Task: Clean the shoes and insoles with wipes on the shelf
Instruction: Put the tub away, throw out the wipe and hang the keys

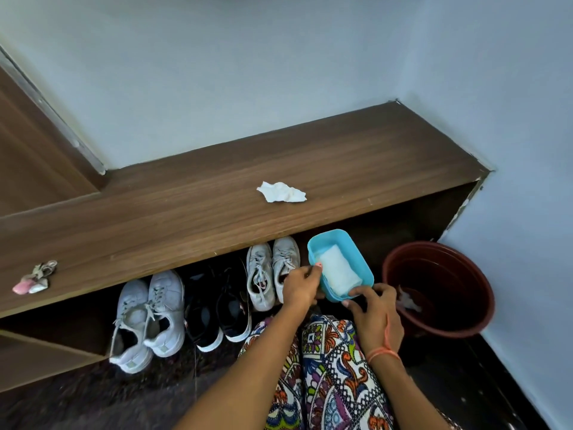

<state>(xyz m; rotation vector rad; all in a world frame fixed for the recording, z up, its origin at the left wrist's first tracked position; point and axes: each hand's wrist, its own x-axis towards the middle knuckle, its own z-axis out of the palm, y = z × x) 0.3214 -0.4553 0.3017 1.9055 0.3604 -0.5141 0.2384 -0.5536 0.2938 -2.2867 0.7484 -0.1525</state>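
A blue plastic box [356, 254] holding a stack of white wipes [338, 271] is held in front of the shelf opening. My left hand [300, 288] grips its left rim, thumb on the edge. My right hand [373, 315] holds its near corner from below. A crumpled white wipe [282, 192] lies on the wooden shelf top [186, 206]. Under the shelf stand three pairs of shoes: white sneakers [148, 318] at left, black shoes [217, 308] in the middle, and smaller white sneakers [273, 270] beside my left hand.
A dark red bucket [440, 290] with a used wipe inside stands at the right by the wall. A small pink and grey keyring-like object [34, 279] lies on the shelf's left end. My patterned trousers [325, 367] fill the lower middle.
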